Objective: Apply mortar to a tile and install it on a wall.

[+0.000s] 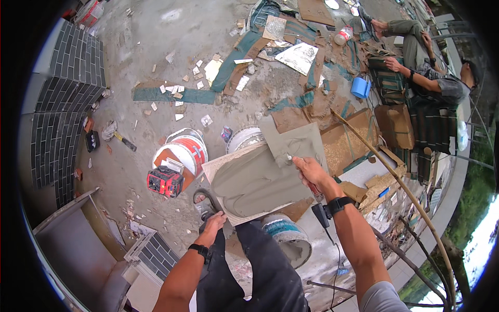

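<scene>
A large tile (212, 170) with pale edges lies tilted in front of my legs, its upper face coated with wet grey mortar (249, 182). Closed on the tile's near left corner is my left hand (214, 222). My right hand (311, 171) grips a trowel (315, 190) by its red-ended handle, over the tile's right part. Grey mortar covers the trowel's blade, so its outline blends into the coat beneath. Below the tile's near edge stands a bucket (287, 229) with grey mortar inside.
A red and black tool box (165, 181) rests by a white bucket (191, 151). Another bucket (244, 138) is partly behind the tile. A long wooden pole (395, 174) slants along the right. Dark tiled walls (65, 109) stand left. A seated person (442, 83) is at far right.
</scene>
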### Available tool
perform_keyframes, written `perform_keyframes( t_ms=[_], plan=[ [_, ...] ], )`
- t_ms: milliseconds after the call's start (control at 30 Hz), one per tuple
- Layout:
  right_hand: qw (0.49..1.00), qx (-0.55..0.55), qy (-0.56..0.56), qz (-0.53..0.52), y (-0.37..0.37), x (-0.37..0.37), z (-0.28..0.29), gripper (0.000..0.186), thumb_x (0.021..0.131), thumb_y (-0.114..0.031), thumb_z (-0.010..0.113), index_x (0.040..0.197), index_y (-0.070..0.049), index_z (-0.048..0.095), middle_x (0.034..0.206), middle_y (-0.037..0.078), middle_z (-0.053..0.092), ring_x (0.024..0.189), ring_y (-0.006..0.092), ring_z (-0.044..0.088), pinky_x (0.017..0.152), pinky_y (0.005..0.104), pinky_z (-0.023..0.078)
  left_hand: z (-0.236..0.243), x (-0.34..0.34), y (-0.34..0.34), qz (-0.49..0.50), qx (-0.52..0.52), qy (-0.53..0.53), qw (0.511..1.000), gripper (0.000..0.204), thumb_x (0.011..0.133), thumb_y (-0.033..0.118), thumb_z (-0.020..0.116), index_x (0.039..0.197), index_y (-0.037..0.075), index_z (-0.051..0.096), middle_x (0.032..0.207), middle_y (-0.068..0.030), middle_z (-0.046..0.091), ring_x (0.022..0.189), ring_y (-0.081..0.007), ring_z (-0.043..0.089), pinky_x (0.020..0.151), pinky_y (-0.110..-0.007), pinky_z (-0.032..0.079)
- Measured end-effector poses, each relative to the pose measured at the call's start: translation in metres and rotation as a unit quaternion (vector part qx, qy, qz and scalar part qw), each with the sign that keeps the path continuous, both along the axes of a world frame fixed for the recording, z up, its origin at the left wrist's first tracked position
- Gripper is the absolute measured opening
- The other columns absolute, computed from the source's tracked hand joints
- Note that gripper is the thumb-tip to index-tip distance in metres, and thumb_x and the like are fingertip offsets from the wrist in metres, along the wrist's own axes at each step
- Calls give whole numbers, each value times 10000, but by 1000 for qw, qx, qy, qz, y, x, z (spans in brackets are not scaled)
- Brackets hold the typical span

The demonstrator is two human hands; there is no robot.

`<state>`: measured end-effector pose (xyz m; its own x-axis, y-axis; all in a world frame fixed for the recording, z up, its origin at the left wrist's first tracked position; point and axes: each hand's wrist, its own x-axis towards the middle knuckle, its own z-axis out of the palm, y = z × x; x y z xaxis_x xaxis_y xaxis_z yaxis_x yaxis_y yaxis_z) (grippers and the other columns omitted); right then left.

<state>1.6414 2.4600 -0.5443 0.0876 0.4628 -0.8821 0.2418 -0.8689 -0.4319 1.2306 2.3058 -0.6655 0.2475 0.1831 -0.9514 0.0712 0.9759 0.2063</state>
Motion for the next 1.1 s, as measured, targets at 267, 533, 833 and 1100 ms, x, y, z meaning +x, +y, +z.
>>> perform_keyframes(
  t_ms=[267,533,833,1100],
  plan=[
    [991,71,49,-98,0,-94,-9,449,967,-496,509,896,-54,524,602,32,509,415,120,453,388,275,358,26,-18,23,14,22,-89,996,756,897,305,478,1507,-44,201,1517,-178,364,1428,-278,309,1180,-405,198],
    [981,22,-36,-192,-71,-30,7,416,974,-467,506,891,-61,535,574,44,512,396,130,460,371,266,353,10,-89,9,-24,26,-72,997,748,907,349,554,1481,-49,286,1449,-204,443,1384,-292,369,1145,-398,265],
    [1000,22,-10,-7,-44,-211,-14,423,967,-442,538,873,-30,530,595,35,507,420,131,471,415,299,388,1,-177,-41,-48,30,44,997,610,911,286,615,1358,-101,465,1358,-199,541,1272,-245,501,1073,-293,351],
    [996,18,56,-60,-6,-242,-19,445,949,-482,553,899,-41,523,587,33,502,406,133,465,386,290,366,17,-145,-25,-9,58,2,998,592,920,264,602,1361,-105,460,1359,-198,537,1267,-249,503,1076,-299,351]
  ],
)
